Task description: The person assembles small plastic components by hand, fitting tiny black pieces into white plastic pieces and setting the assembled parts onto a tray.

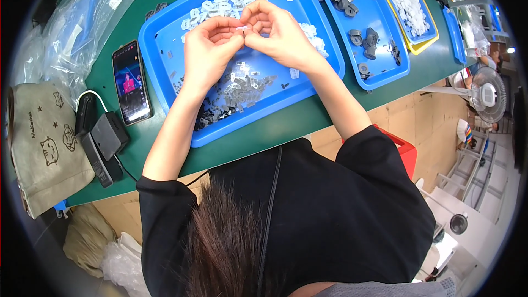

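Observation:
My left hand (209, 49) and my right hand (278, 33) meet over a large blue tray (151, 49). Between their fingertips they pinch a small white plastic part (242, 28), partly covered by the fingers. Beyond the hands, white plastic parts (223, 5) lie heaped along the tray's far side, with another group (314, 38) at its right. Small clear and silvery pieces (239, 89) are strewn below my hands. Tiny black pieces (209, 114) gather toward the near left corner.
A narrower blue tray (352, 22) on the right holds grey round parts. Past it, a small blue tray (412, 38) of white pieces sits in a yellow one. Left are a phone (131, 85), plastic bags (82, 27), black device (107, 137) and canvas bag (49, 148). Grey parts lie at the back.

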{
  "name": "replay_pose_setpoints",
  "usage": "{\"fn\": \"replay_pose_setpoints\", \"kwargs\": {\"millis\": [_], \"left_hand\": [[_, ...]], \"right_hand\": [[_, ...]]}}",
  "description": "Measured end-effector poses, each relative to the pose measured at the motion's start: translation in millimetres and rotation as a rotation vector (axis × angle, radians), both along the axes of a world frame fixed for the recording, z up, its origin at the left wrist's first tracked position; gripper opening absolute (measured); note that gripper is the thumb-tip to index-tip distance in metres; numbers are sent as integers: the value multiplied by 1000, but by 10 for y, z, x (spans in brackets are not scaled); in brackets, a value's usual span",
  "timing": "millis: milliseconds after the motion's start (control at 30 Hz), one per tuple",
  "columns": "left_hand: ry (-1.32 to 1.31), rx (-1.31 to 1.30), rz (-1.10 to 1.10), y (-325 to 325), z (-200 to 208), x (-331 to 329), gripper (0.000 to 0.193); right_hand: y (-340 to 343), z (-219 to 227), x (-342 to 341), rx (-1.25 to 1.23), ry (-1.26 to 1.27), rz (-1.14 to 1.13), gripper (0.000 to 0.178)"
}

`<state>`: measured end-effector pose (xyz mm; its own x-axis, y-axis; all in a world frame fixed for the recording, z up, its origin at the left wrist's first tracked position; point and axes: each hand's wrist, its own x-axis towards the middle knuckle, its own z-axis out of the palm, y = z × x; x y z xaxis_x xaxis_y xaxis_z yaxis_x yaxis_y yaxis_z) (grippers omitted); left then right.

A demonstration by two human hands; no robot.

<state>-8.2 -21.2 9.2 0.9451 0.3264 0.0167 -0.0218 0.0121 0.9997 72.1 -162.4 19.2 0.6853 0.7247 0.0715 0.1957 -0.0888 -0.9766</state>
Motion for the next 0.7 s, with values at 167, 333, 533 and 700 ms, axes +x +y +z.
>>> {"fn": "replay_pose_setpoints", "kwargs": {"millis": [167, 333, 533, 700], "left_hand": [[-39, -75, -30, 51, -10, 20, 18], [-3, -238, 4, 147, -41, 43, 21], [-8, -363, 39, 288, -79, 52, 21], [-31, -322, 31, 242, -47, 64, 28]], "right_hand": [[-3, -7, 27, 38, -41, 10, 23], [-31, 16, 80, 89, -42, -91, 27], [-18, -101, -88, -322, -534, 314, 14], [-31, -150, -110, -350, -616, 298, 11]]}}
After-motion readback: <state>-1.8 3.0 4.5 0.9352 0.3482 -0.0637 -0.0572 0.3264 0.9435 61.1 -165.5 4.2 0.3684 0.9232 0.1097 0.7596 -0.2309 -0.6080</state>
